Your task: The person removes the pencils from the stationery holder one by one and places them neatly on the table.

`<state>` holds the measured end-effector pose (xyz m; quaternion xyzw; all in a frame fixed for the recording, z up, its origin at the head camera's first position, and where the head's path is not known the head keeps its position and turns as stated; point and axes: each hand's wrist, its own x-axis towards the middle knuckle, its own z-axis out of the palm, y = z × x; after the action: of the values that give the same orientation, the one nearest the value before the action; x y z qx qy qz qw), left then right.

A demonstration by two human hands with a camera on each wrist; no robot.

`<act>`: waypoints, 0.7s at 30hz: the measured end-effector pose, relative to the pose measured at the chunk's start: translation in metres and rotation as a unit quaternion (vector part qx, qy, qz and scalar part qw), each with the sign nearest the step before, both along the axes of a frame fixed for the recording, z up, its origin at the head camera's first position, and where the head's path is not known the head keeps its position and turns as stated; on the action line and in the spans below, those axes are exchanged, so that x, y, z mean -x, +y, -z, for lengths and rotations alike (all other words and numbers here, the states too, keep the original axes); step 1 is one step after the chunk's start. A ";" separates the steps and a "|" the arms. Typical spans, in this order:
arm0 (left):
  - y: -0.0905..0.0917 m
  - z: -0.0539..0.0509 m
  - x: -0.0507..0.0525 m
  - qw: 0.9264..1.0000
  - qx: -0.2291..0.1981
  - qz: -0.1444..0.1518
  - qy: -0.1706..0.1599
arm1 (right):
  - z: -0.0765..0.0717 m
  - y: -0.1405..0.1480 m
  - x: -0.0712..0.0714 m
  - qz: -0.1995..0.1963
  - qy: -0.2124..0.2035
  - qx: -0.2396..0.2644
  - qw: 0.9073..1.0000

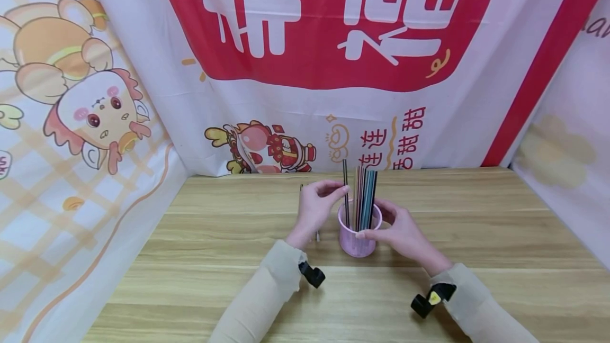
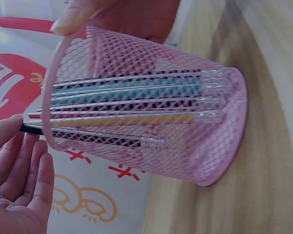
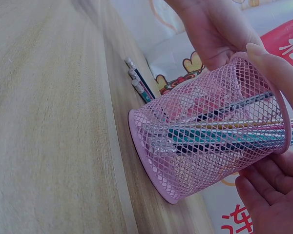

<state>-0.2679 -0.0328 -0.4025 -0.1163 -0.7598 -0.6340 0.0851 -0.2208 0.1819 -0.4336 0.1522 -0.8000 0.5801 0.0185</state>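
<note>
A pink mesh cup [image 1: 357, 245] stands upright on the table, holding several pencils [image 1: 367, 200] in teal, black, red and yellow. My left hand [image 1: 316, 208] pinches a dark pencil [image 1: 345, 173] between thumb and fingers at the cup's left side; in the left wrist view that pencil's lower end [image 2: 154, 142] is inside the mesh, above the cup's bottom. My right hand [image 1: 402, 229] grips the cup's rim from the right, its thumb [image 2: 71, 22] at the rim.
Several more pencils [image 3: 141, 87] lie on the wooden table [image 1: 238, 226] left of the cup, partly hidden behind my left hand in the head view. Printed cloths [image 1: 310, 68] hang behind the table and at both sides.
</note>
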 end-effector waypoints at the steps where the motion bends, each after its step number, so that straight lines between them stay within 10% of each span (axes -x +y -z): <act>1: -0.001 -0.002 0.000 1.000 -0.009 -0.002 -0.003 | 0.000 0.000 0.000 0.000 0.000 0.000 1.000; 21: -0.031 -0.040 0.009 0.986 -0.159 -0.037 0.039 | 0.000 0.001 0.000 -0.005 -0.006 0.000 1.000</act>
<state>-0.2769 -0.0636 -0.3626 -0.0977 -0.6493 -0.7380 0.1558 -0.2209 0.1827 -0.4336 0.1527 -0.7996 0.5807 0.0110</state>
